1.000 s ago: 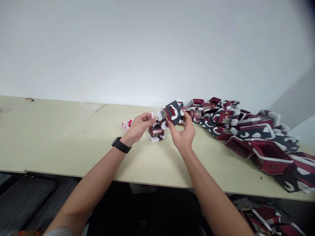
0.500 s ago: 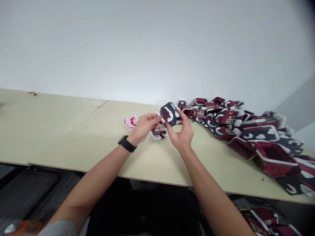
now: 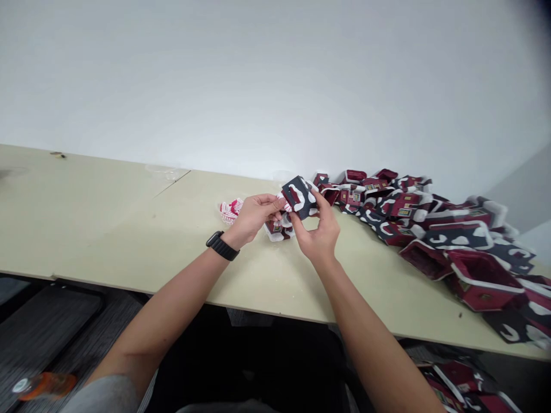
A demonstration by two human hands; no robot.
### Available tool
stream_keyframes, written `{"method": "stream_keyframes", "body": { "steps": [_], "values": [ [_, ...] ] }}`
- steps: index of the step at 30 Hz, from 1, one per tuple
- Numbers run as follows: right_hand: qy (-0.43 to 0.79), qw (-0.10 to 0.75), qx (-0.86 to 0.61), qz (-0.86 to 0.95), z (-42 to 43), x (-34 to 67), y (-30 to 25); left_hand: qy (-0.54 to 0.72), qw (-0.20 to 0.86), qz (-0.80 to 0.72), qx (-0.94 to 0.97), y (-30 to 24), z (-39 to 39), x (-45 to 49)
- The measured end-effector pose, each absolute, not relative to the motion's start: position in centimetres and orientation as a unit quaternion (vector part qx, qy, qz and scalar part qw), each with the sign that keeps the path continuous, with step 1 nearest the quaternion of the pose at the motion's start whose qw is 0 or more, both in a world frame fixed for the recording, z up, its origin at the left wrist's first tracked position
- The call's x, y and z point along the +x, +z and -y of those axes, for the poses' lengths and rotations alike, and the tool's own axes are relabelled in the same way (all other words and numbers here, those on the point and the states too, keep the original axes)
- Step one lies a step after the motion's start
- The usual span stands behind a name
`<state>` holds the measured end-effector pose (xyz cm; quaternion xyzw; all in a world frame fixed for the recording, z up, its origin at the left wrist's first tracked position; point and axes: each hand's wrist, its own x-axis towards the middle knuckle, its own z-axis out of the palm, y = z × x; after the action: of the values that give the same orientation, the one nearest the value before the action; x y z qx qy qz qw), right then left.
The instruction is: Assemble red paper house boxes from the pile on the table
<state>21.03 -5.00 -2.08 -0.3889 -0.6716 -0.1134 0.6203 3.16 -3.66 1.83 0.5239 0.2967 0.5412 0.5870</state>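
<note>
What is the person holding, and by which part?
A small navy-and-maroon model house: the left hand pinches its left edge, the right hand its lower right corner.

No words can be read here.
The red and black toy house [image 3: 300, 197] shows only painted windows and white snow shapes, and the small orange bottle [image 3: 45, 385] near the bottom edge is too blurred for reading any label.
</note>
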Motion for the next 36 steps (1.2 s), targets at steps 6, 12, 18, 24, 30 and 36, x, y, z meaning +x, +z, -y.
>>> {"method": "stream_keyframes", "body": {
  "steps": [6, 12, 18, 24, 30, 36],
  "values": [
    [-0.094, 0.621, -0.384, 0.677, 5.0, 21.1, -2.1, 0.54, 0.564, -0.307, 0.545, 1.9, 3.6, 3.0],
    [-0.059, 0.621, -0.391, 0.677, 5.4, 20.9, -1.9, 0.549, 0.547, -0.313, 0.549, 1.7, 3.6, 3.2],
    [0.023, 0.626, -0.391, 0.675, 5.6, 21.1, -1.5, 0.597, 0.398, -0.344, 0.605, 1.8, 3.4, 2.7],
    [0.187, 0.614, -0.343, 0.686, 5.3, 22.0, -1.4, 0.558, 0.269, -0.346, 0.705, 2.6, 3.7, 1.5],
    [0.281, 0.576, -0.321, 0.698, 5.2, 22.1, -1.6, 0.46, 0.44, -0.292, 0.714, 2.0, 3.6, 2.0],
    [0.288, 0.579, -0.321, 0.692, 5.5, 21.9, -1.2, 0.479, 0.43, -0.297, 0.705, 1.0, 3.4, 2.4]
  ]
}}
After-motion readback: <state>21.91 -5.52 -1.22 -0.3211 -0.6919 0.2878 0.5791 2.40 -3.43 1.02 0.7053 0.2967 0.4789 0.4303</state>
